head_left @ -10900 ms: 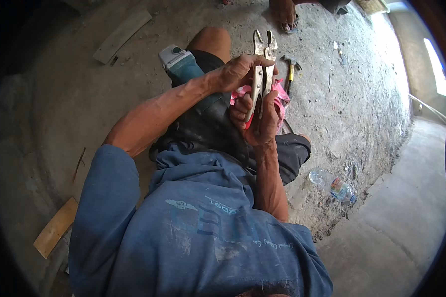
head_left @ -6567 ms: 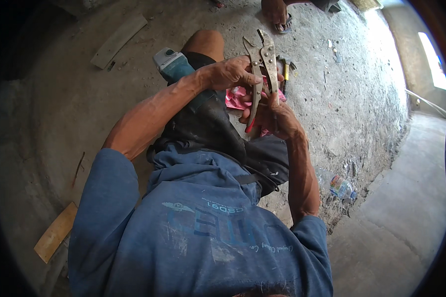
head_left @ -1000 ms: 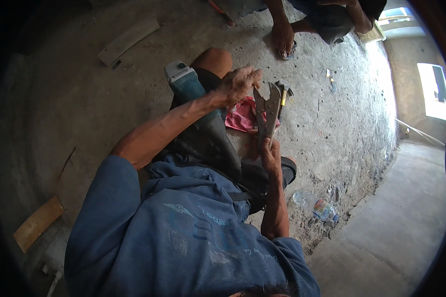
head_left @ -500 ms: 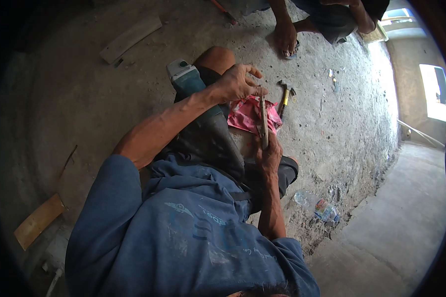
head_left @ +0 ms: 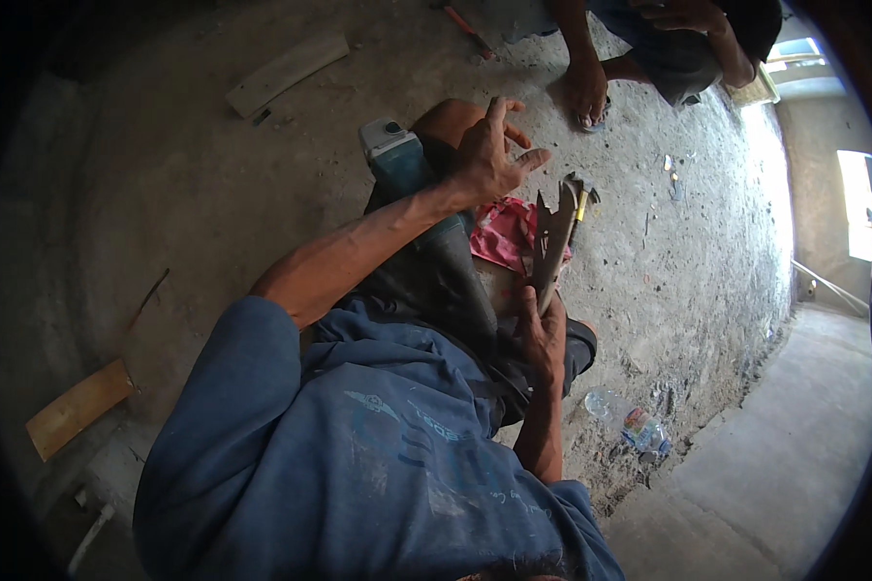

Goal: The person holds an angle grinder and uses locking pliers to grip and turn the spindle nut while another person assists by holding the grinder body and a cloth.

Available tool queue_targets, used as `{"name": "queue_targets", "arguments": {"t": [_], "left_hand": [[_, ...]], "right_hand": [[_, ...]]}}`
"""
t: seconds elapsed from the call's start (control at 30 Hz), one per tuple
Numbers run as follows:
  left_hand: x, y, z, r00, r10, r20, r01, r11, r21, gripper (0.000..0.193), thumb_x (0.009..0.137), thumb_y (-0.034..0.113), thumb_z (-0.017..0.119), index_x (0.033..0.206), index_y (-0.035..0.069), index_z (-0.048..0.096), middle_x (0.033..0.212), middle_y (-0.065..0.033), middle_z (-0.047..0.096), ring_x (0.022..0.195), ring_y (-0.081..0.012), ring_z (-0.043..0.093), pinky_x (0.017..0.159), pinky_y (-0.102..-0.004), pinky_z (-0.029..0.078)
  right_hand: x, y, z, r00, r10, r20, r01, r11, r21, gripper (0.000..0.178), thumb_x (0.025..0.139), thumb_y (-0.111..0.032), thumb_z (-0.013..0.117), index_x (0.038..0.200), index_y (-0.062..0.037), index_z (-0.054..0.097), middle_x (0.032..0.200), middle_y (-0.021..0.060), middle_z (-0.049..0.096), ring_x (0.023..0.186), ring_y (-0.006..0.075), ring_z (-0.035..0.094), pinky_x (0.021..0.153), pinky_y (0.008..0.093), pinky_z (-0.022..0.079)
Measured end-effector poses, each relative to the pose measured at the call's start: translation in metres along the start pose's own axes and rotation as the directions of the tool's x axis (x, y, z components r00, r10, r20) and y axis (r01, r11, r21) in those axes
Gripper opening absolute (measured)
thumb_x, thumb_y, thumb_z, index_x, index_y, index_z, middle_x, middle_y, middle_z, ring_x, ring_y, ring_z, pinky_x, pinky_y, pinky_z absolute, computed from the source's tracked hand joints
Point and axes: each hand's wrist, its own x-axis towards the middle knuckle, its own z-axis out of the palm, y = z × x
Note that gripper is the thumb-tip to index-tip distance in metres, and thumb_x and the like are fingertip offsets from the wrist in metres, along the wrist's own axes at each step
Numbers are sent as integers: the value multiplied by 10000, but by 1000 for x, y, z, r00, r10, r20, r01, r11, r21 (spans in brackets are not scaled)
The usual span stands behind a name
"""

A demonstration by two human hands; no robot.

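Gripping locking pliers in curled right hand, hiding handle ends; holding left hand splayed, apart, at pliers' eleven o'clock.

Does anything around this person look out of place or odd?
Yes, mildly: a clear plastic bottle with a colourful label lies on its side on rough grey ground, at lower right, seemingly discarded. The grey metal locking pliers in the right hand show no obvious damage.

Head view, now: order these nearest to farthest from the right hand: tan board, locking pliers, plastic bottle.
1. Locking pliers: in the right hand.
2. Plastic bottle: on the floor, to the person's right.
3. Tan board: on the floor, far left.
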Motion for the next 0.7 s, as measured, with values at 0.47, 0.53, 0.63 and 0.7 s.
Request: {"name": "queue_targets", "arguments": {"t": [0.47, 0.53, 0.63, 0.7], "left_hand": [[-10, 23, -25, 910, 385, -152, -325, 893, 312, 537, 907, 318, 695, 1305, 23, 489, 921, -98, 681, 934, -287, 620, 848, -420, 467], [-22, 31, -42, 911, 387, -145, -323, 885, 334, 546, 904, 314, 691, 1316, 15, 493, 1007, -109, 668, 984, -317, 599, 901, -447, 446], [-48, 36, -78, 823, 484, -297, -179, 717, 674, 673, 885, 354, 712, 1357, -35, 432, 1250, -200, 553, 1146, -360, 520, 978, -468, 408], [-69, 34, -94, 835, 461, -300, -124, 688, 715, 744, 878, 380, 721, 1385, -51, 388, 1326, -247, 494, 1192, -378, 487, 1003, -476, 396]], "right_hand": [[-12, -57, 41, 974, -186, 133, 151, 960, 234, 485, 872, -245, 811, 1226, -27, 560, 1200, 102, 666, 997, 194, 646, 875, 344, 536], [-14, -55, 42, 969, -208, 136, 167, 951, 259, 505, 863, -246, 821, 1222, -13, 554, 1203, 119, 663, 1015, 211, 654, 869, 354, 548], [-12, -54, 42, 978, -168, 125, 125, 948, 294, 533, 835, -211, 844, 1225, -4, 545, 1186, 128, 662, 984, 217, 675, 840, 352, 561], [-12, -51, 40, 980, -164, 115, 115, 931, 346, 545, 808, -180, 862, 1219, -3, 551, 1156, 115, 661, 930, 204, 686, 818, 334, 564]]}}
